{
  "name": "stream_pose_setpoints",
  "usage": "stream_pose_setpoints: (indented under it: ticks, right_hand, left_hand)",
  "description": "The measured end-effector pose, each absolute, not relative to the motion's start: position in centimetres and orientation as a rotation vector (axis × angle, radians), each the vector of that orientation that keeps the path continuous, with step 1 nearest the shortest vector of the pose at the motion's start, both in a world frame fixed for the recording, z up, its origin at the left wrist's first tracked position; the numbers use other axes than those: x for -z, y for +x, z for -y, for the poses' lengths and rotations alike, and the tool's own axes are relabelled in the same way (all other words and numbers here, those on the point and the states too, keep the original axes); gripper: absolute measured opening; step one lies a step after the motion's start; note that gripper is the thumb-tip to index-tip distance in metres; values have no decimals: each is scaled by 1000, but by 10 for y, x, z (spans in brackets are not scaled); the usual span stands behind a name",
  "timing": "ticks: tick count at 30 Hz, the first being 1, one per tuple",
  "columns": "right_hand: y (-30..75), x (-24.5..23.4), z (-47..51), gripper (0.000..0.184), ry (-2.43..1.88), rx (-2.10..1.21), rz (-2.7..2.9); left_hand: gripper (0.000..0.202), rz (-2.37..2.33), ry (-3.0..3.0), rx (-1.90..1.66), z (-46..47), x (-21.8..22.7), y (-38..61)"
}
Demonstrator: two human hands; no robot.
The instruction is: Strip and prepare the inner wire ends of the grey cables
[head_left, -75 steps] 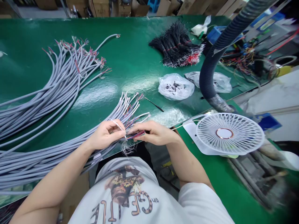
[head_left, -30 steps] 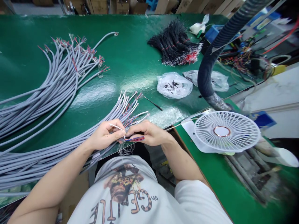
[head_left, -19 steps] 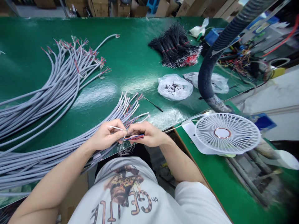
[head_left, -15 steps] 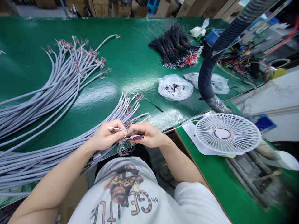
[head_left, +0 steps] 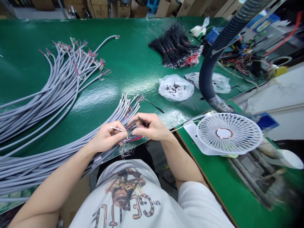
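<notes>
- At the left side of the glossy green table [head_left: 133, 53], a thick bundle of smooth grey round cables [head_left: 57, 84] fans out, its frayed ends showing red and pale inner wires.
- Nearer the person, a second sheaf of grey jacketed cables [head_left: 47, 160] runs from the left edge towards the hands, many of its tips white.
- At the end of that sheaf, the left hand [head_left: 106, 137] is pinched, thumb against forefinger, on a narrow white strip [head_left: 116, 129].
- Just below its fingertips hangs a wispy tuft of fine pale threads [head_left: 126, 152].
- Between the two hands, a short bunch of red and blue thin wires [head_left: 136, 138] points right, beside the left fingertips.
- The right hand [head_left: 152, 126] is curled around a slim dark tool [head_left: 143, 122], whose exact kind I cannot tell; whether its fingers touch the wires is unclear.
- Beyond the right hand, a thin black rod [head_left: 155, 106] lies slantwise on the table.
- Further right sits a crumpled translucent plastic bag [head_left: 163, 91] of small black and white pieces.
- Behind the bag lie black wire bundles [head_left: 173, 44] with red bands, their ends silvery and partly red.
- A dark ribbed flexible hose [head_left: 206, 71] curves down next.
- At the right, a round white spoked fan [head_left: 247, 133] shows a copper-coloured ring around its hub.
</notes>
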State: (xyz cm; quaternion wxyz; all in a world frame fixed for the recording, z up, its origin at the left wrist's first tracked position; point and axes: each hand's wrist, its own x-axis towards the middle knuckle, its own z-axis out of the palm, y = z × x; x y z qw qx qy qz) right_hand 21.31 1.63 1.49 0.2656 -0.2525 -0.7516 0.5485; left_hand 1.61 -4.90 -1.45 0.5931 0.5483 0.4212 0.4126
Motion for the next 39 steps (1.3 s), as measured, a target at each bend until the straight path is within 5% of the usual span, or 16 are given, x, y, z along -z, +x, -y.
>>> stream_pose_setpoints:
  ticks: [10, 19, 23, 33, 39]
  right_hand:
    - [190, -21, -12, 17, -509, -1221, 2249]
    - [302, -24, -118, 9, -1677, -325, 1768]
    - [337, -17, -144, 36, -1930, -54, 1661]
    - [236, -41, 6, 15, -1011, -802, 1828]
    - [188, -28, 19, 26, -919, -1044, 1796]
  left_hand:
    - [32, -1056, 1245, -984, 48, 20, 16]
    - [12, -975, 1598, -1129, 45, 15, 14]
    - [8, -1012, 1705, -1218, 45, 17, 14]
    - [8, -1246, 1611, -1483, 47, 17, 19]
    - [8, -1226, 1635, -1536, 48, 10, 19]
